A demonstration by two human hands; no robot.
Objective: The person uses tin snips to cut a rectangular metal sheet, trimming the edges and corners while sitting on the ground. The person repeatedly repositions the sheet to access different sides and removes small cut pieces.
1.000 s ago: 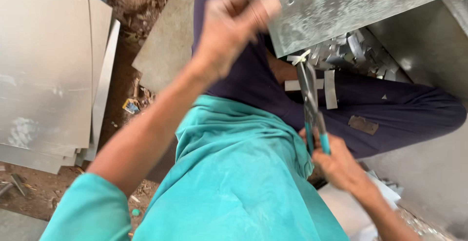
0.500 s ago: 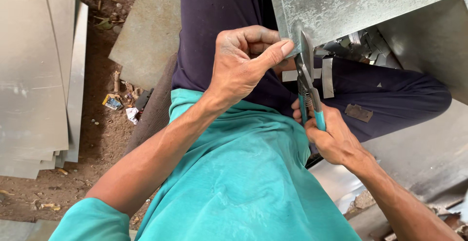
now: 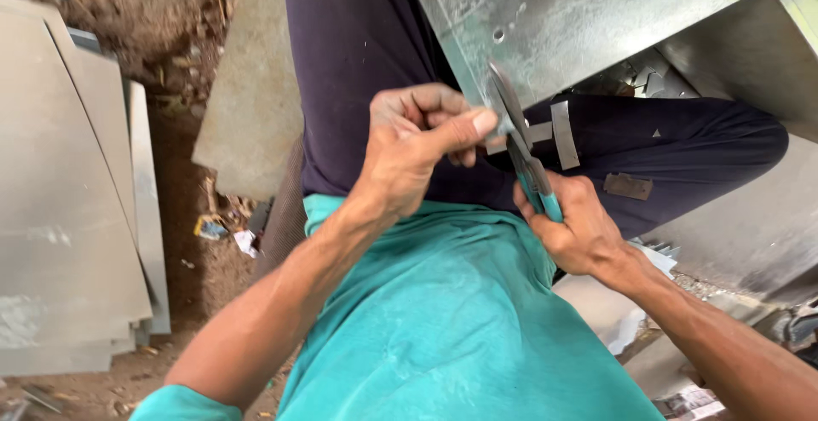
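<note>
My left hand (image 3: pixel 417 144) pinches the metal sheet (image 3: pixel 579 20) edge steady; my right hand (image 3: pixel 575 229) grips snips (image 3: pixel 520 144), blades on it.

This looks like an outdoor sheet-metal workshop, set on bare ground. The landmark is the large galvanised steel sheet (image 3: pixel 588 20) with a dull spangled surface, lying across the person's lap. Far to its left, a stack of flat grey metal panels (image 3: pixel 68 216) rests on brown dirt (image 3: pixel 187 242) strewn with scraps (bits of paper, small offcuts). Just below its edge, teal-handled tin snips (image 3: pixel 524 161) bite the metal. Under its right side lie cut metal strips (image 3: pixel 639 80).
</note>
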